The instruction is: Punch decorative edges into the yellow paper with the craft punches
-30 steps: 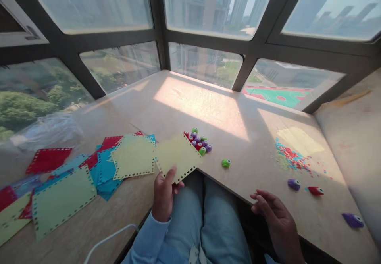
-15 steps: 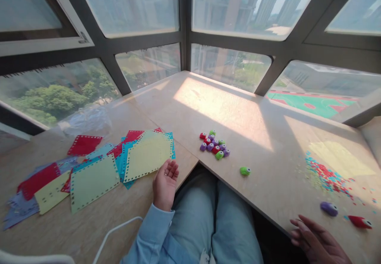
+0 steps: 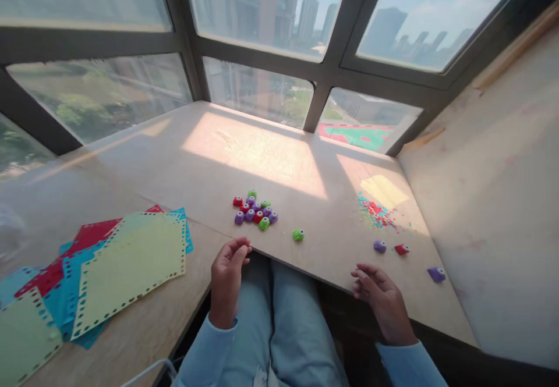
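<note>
My left hand (image 3: pixel 227 279) hovers at the corner of the table edge, its fingers loosely curled towards the thumb and nothing seen in them. The nearest things to it are a cluster of small craft punches (image 3: pixel 258 217) in purple, red and green, and a yellow sheet of paper (image 3: pixel 135 259) with holes punched along its edges. Over the front edge at right is my right hand (image 3: pixel 379 297), fingers loosely apart and holding nothing visible. Beyond it lie a purple punch (image 3: pixel 379 247) and a red punch (image 3: pixel 402 249). A single green punch (image 3: pixel 298 235) sits between both hands.
Red and blue punched sheets (image 3: pixel 94 233) lie under the yellow one. Coloured paper bits (image 3: pixel 378 215) are scattered beside a pale yellow sheet (image 3: pixel 384 191). Another purple punch (image 3: pixel 437 274) stands near the wall (image 3: pixel 493 212). A white cable (image 3: pixel 151 368) runs at lower left.
The view has turned right, bringing the wall and another purple punch into sight. My left hand has turned from palm up to curled fingers. More of my right hand and its sleeve shows.
</note>
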`<move>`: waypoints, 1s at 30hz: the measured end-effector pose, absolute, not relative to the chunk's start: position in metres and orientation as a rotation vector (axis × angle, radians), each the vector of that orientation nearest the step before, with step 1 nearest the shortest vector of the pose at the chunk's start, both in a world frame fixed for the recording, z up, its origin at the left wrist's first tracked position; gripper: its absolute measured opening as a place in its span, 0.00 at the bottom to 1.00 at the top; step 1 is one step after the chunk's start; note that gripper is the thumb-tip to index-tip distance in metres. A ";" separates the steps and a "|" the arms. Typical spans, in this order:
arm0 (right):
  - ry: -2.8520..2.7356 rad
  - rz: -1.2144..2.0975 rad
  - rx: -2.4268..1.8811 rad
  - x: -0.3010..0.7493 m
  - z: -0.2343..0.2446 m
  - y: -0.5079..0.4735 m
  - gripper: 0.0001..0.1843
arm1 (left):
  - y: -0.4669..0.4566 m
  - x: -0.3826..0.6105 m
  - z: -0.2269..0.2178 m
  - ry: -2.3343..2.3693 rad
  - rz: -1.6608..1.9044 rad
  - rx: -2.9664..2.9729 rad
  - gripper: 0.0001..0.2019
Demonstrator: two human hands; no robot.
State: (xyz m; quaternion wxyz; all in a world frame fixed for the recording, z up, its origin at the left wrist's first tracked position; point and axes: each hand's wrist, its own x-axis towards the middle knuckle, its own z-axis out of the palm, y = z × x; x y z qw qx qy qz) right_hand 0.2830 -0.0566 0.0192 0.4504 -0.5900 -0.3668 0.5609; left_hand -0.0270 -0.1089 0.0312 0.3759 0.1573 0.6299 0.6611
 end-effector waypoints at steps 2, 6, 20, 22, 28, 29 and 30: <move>-0.943 1.340 -1.440 0.287 0.025 -0.048 0.26 | -0.095 -0.014 0.031 1.624 1.606 0.586 0.20; -1.005 1.222 -1.359 0.306 0.047 -0.020 0.25 | -0.068 0.015 0.031 1.608 1.461 0.900 0.18; -2.343 0.173 -1.990 0.396 0.061 0.185 0.24 | -0.059 0.090 -0.001 1.398 1.265 1.440 0.06; -2.434 0.136 -2.000 0.396 0.058 0.199 0.23 | -0.056 0.090 -0.004 1.426 1.249 1.479 0.06; -2.661 -0.012 -2.054 0.395 0.049 0.215 0.14 | -0.052 0.084 -0.010 1.460 1.208 1.552 0.06; -2.681 -0.043 -2.068 0.395 0.048 0.215 0.14 | -0.053 0.084 -0.011 1.459 1.211 1.554 0.06; -2.699 -0.073 -2.079 0.395 0.048 0.216 0.15 | -0.054 0.084 -0.012 1.459 1.215 1.555 0.06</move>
